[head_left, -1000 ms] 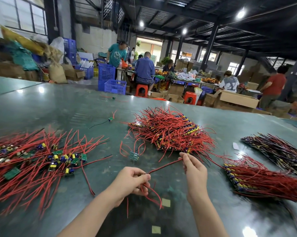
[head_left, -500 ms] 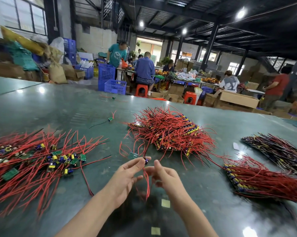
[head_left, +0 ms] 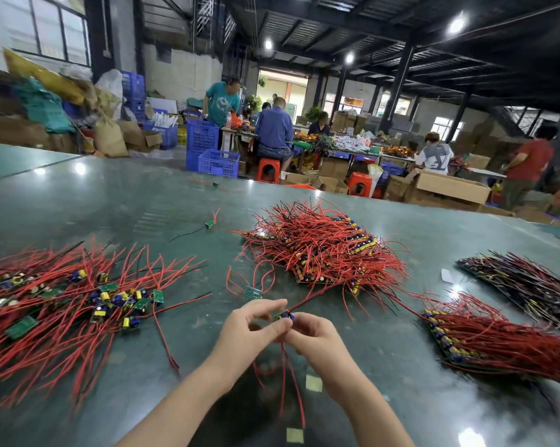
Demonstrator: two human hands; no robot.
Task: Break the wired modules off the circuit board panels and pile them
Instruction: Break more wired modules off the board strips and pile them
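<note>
Table (head_left: 111, 201) first: green, glossy, wide under your arms. Pile (head_left: 56, 304) of loose modules sprawls at your left, red wires fanned out. Panels (head_left: 320, 250) sit stacked ahead of you, bristling red, with another stack (head_left: 498, 340) at your right and a darker one (head_left: 523, 282) beyond it. Now your hands: left hand (head_left: 249, 327) and right hand (head_left: 317, 333) meet at centre above the table, both pinching one small module (head_left: 285, 315) between fingertips, its red wires trailing down toward you. Just beyond them, a spare module (head_left: 252, 292) lies alone.
</note>
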